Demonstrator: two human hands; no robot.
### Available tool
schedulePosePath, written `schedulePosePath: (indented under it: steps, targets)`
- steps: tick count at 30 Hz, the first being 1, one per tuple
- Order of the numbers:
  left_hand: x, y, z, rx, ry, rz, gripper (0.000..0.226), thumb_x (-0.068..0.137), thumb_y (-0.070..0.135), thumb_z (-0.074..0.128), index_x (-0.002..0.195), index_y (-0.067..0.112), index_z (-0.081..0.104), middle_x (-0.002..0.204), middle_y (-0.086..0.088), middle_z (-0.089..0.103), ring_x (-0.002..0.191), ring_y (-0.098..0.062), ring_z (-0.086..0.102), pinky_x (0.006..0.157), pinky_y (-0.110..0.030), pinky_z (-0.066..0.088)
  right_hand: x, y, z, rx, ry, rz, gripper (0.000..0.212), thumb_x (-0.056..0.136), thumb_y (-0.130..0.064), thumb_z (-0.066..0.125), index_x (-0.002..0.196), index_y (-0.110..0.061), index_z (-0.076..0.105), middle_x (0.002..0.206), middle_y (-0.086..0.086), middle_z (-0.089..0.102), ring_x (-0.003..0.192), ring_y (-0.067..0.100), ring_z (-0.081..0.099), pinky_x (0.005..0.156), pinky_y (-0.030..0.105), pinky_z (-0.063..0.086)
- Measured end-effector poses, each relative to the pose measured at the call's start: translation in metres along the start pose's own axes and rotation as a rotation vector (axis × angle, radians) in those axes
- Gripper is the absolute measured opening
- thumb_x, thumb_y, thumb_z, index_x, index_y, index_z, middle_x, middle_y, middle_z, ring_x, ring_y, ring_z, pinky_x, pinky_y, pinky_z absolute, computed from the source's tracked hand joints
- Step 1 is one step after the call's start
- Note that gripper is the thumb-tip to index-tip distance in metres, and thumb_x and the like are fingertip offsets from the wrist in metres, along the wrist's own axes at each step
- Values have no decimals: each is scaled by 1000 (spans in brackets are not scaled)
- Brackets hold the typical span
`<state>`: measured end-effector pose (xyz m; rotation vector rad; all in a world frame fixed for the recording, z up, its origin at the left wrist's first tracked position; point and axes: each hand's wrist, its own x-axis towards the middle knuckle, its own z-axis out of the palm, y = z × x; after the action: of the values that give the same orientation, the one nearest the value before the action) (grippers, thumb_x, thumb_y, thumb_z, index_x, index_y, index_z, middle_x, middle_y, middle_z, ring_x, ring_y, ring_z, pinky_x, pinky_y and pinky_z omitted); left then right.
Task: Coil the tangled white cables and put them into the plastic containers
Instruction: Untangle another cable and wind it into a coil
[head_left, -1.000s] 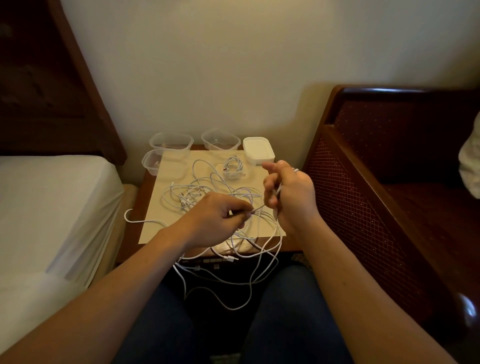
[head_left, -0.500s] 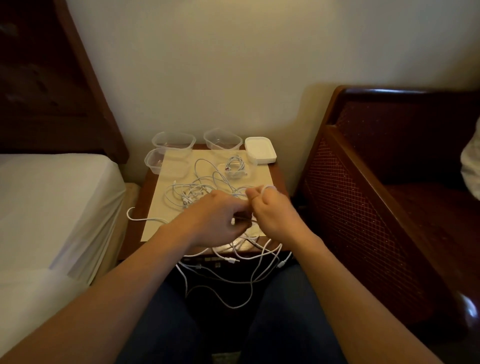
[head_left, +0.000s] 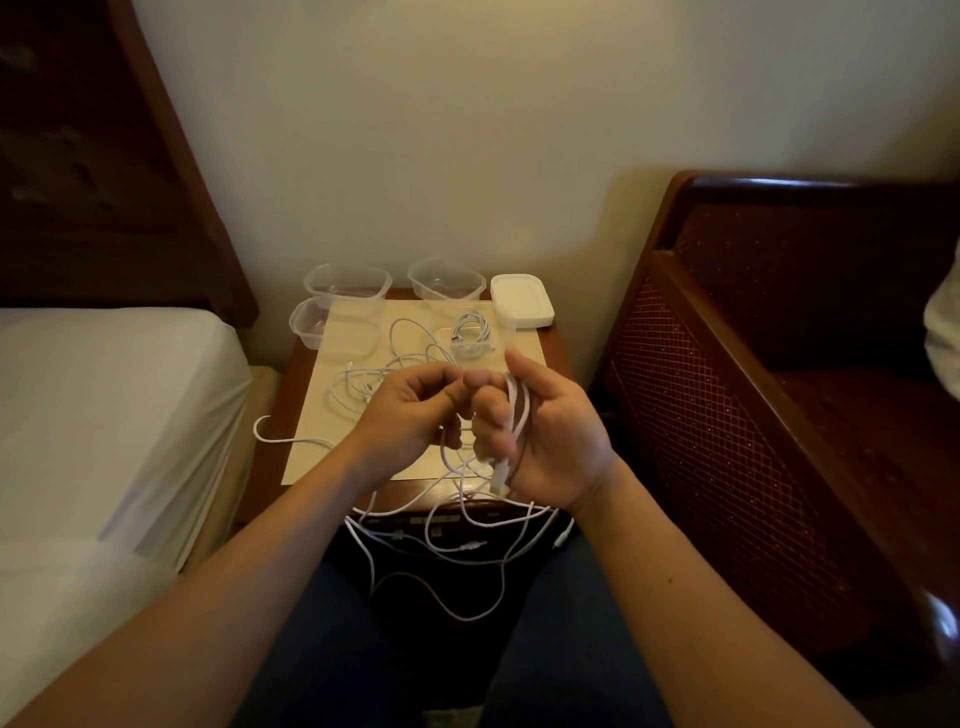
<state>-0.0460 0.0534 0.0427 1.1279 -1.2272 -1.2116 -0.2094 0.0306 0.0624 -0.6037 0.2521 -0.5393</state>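
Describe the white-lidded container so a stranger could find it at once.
Start at the small wooden nightstand between the bed and the dark wooden bench. Along its back edge stand the plastic containers; take the rightmost one. It alone wears an opaque white lid, while its neighbours are clear and open.
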Motion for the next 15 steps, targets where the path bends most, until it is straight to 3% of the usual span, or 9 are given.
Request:
schedulePosePath:
  steps: [2,4,6,10,13,15]
  targets:
    - [-3,-3,6,9,0,-74,21,99,6,57,87,14,72,71,-8,65,60,-26,56,59,-35,53,-1,-4,4,35,84,-129,52,106,-40,33,116,1,64,91,12,75,78,22,75,63,25,57]
    - [-6,-3,14,43,-71,-115,23,101,4,55,84,11,69,69,-4,66,57,-22,58,59,-33,54,-1,-8,4,37,129,-215,54,108,-38,32,133,3,57,120,17,72,106,26,72,82,28,60]
    - [-8,-4,19,72,-147,-148,18,101,2,54,89,6,67,71,-8,65,62,-25,61,64,-33,55,2,-9,2,-61,184,-303,52,110,-34,29,140,4,50,133,18,66,122,29,65,96,33,56]
    - [-7,-3,19,266,-229,-209,17,104,10,54,103,6,70,69,-13,67,70,-28,62,71,-35,52,6,-8,-6,-372,357,-427,40,111,-27,30,136,-4,53,132,11,67,125,24,63,108,41,49]
    - [-5,3,15,458,-262,-209,20,103,22,57,106,12,74,66,-9,69,72,-29,68,82,-36,54,5,-5,-12,-877,499,-419,26,111,-28,37,120,-29,60,131,-4,66,129,12,58,113,38,42]
    - [-7,7,15,476,-322,-238,19,102,21,59,109,11,73,65,-6,66,67,-27,67,79,-37,57,4,-3,-17,-1236,642,-396,33,110,-35,38,136,-25,55,143,-5,56,133,8,51,114,35,41]
